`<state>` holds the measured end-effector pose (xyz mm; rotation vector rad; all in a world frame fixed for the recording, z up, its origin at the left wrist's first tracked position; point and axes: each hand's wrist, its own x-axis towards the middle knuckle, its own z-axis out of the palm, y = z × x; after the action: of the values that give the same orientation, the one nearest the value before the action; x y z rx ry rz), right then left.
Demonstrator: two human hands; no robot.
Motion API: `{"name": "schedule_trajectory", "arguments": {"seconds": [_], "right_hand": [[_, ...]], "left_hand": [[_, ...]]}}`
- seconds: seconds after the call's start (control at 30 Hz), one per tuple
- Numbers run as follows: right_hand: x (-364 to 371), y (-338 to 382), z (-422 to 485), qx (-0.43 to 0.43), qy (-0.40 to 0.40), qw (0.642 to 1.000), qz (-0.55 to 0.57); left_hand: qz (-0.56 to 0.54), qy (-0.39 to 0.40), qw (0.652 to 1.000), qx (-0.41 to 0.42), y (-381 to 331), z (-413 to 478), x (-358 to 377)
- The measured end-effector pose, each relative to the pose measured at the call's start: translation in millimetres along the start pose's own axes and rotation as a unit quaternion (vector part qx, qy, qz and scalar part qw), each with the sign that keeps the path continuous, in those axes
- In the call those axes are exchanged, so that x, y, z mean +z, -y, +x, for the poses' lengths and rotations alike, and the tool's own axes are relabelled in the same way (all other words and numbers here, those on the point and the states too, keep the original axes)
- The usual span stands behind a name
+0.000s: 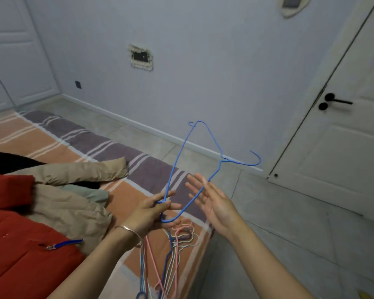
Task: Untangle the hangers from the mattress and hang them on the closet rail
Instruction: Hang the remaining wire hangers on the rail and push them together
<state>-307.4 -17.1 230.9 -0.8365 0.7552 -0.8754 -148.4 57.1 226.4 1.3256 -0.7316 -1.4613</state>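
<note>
My left hand [153, 214] grips one corner of a blue wire hanger [183, 147], which is lifted above the striped mattress [125, 190] with its hook pointing right toward the door. My right hand [212, 199] is open, fingers spread, just right of the hanger's lower arm, palm toward it; I cannot tell whether it touches the wire. Below my left wrist a tangle of pink, white and blue hangers [171, 255] lies on the mattress near its right edge. No closet rail is in view.
Red, beige, green and black garments [52, 203] are piled on the left of the mattress. A white door with a black handle [335, 102] stands at the right. Tiled floor [289, 223] runs between mattress and wall. White closet doors [15, 61] are at the far left.
</note>
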Motion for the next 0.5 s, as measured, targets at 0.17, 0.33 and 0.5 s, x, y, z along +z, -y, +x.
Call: {"name": "schedule_trajectory", "arguments": {"seconds": [0.17, 0.33, 0.5], "right_hand": [[-3.7, 116.8, -62.9, -0.092, 0.002, 0.994, -0.051], [5.0, 232.7, -150.4, -0.243, -0.075, 0.952, -0.173], [9.3, 326.4, -254.5, -0.393, -0.188, 0.863, -0.255]], "left_hand": [[0.042, 0.078, 0.996, 0.027, -77.8, -13.0, 74.7], [0.140, 0.203, 0.960, 0.132, -170.0, -56.2, 162.2], [0.236, 0.328, 0.878, 0.255, -243.0, -121.1, 251.3]]}}
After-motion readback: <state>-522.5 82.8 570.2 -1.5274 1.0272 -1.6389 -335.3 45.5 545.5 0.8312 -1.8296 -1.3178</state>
